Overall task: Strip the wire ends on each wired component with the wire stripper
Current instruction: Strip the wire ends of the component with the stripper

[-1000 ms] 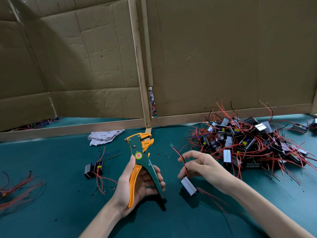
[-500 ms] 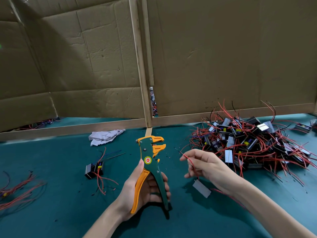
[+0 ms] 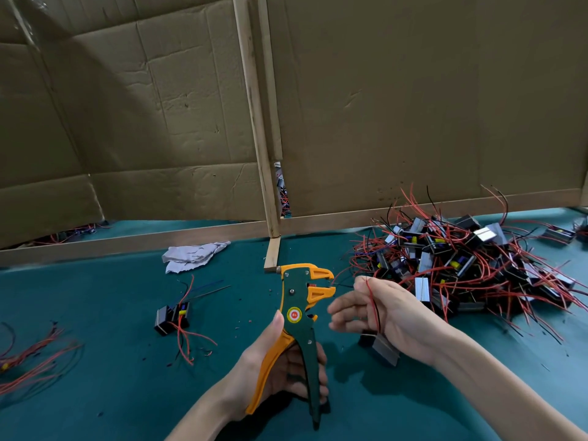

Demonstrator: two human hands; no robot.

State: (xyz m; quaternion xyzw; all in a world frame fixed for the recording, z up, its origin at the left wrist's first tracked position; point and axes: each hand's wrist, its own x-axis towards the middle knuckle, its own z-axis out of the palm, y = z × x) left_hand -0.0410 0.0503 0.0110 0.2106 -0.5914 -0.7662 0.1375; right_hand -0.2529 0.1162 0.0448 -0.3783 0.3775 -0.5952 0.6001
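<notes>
Closest to the camera, the left hand [image 3: 276, 370] has its fingers wrapped around both handles of the green and orange wire stripper [image 3: 296, 300], thumb up along the orange handle. The tool stands upright over the teal table mat [image 3: 95, 393] with its head pointing right. Just beside it, the right hand [image 3: 385, 310] pinches the red and black leads of a wired component [image 3: 383, 346], which dangles under the wrist, partly hidden by the hand. One thin lead end reaches across to the stripper's mouth, though it's blurry so I can't tell if it's actually seated. Off to the left sit a lone black component [image 3: 173, 315] with splayed leads and some loose red wires [image 3: 31, 358]. Right behind the right hand is a big tangled pile of components [image 3: 461, 259]. Further back are a crumpled rag [image 3: 194, 254], a wooden post [image 3: 257, 122] and cardboard walls [image 3: 413, 90].
</notes>
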